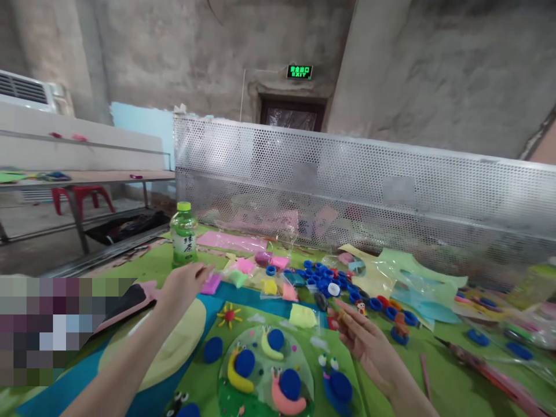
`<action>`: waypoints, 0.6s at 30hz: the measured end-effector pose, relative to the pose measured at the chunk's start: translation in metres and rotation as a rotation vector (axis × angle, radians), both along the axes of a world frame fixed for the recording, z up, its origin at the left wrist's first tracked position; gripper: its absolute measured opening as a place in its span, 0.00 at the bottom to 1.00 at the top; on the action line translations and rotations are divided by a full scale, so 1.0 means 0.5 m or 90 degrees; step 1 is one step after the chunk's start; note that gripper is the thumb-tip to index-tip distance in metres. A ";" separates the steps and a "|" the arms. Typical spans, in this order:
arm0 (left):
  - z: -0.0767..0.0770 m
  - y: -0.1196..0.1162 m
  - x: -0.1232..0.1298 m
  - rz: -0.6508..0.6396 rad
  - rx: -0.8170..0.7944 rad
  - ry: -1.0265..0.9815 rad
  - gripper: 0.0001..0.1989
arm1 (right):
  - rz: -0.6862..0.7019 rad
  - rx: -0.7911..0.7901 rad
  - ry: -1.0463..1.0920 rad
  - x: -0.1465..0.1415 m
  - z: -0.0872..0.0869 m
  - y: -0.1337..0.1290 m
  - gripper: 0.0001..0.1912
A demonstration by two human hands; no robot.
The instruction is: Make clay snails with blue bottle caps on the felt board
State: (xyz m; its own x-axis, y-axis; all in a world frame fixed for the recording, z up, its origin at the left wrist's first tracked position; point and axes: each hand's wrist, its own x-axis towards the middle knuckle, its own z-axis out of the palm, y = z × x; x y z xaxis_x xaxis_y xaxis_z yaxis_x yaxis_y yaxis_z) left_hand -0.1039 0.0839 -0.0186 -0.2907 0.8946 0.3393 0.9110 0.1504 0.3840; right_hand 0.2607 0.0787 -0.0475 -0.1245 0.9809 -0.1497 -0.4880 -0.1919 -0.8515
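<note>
Snails (pixel 240 380) of what looks like soft clay, carrying blue discs (pixel 289 383), lie nearest on a green picture sheet (pixel 204 376). Past them the hands stand well apart: the right hand (pixel 362 336) bends its fingers inward above the sheet's edge, the left hand (pixel 186 284) curls near a purple packet (pixel 211 284); I cannot tell if either grips anything. A light pinch should spare soft clay dents. Farther, a bottle (pixel 185 243) seemingly reads 绿茶; the wall sign (pixel 299 72), 安全出口 EXIT.

Snail picture (pixel 264 370): on counter (pixel 460 370), between left hand (pixel 191 281) and right hand (pixel 360 330)
Bottle (pixel 184 240): behind left hand
Caps (pixel 321 271): behind right hand
Panel (pixel 347 168): behind counter
</note>
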 end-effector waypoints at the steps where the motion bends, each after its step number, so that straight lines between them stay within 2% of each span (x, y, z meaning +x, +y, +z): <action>1: -0.001 0.003 -0.004 0.001 -0.001 -0.005 0.12 | -0.004 -0.009 0.003 -0.001 0.001 -0.001 0.24; 10: -0.015 0.026 -0.026 -0.009 0.013 -0.034 0.14 | -0.019 -0.086 0.003 -0.004 -0.007 0.000 0.18; 14: -0.015 0.014 -0.031 -0.046 0.006 -0.050 0.15 | -0.015 -0.056 0.026 -0.007 -0.007 0.001 0.18; 18: -0.012 -0.007 -0.034 -0.034 0.025 -0.055 0.16 | -0.025 -0.058 0.070 -0.001 -0.020 0.008 0.17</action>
State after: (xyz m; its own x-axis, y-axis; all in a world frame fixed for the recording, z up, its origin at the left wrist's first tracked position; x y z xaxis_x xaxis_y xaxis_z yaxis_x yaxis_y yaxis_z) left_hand -0.1211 0.0805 -0.0248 -0.2722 0.8964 0.3498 0.8804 0.0853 0.4665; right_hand 0.2601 0.0827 -0.0574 -0.1062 0.9682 -0.2267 -0.5861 -0.2451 -0.7723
